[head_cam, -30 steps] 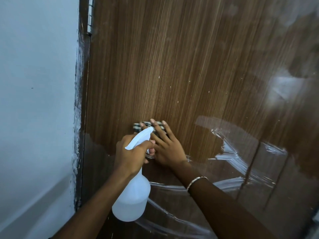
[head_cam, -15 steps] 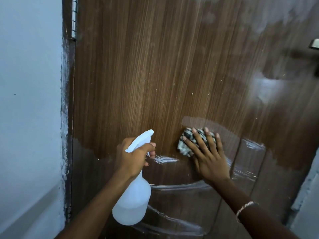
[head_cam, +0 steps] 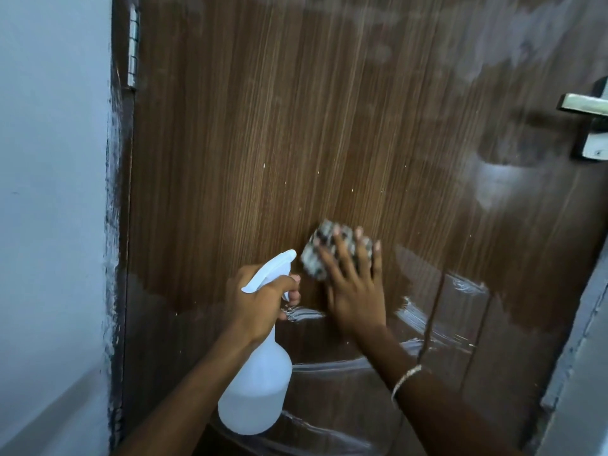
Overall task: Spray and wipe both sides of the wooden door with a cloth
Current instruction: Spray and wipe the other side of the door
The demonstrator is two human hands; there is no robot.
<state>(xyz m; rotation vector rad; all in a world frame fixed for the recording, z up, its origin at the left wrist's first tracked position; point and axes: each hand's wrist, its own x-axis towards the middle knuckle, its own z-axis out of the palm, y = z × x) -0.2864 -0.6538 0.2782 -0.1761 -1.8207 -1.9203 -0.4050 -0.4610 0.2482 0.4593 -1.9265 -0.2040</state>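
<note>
Wooden door is filling most of the frame, brown vertical grain, upper part looking hazy; lower part is showing a darker wet sheen.

Left hand, lower centre: fingers are curling round the neck of the spray bottle, clamped on it; the white nozzle is pointing up and right toward the door; the translucent body is hanging below the fist, liquid sitting in its lower part.

Right hand, just right of the left hand: fingers are lying straight and spread apart, pressing the cloth flat against the door; the cloth, speckled dark and light, is showing above and left of the fingertips; hand and cloth are blurring slightly; a bracelet is sitting on the right wrist.

White wet streaks are lying on the door right of and below the right hand.

Hinge is sitting at upper left on the door's edge; door handle is showing at the right edge; pale wall is occupying the left of the frame
</note>
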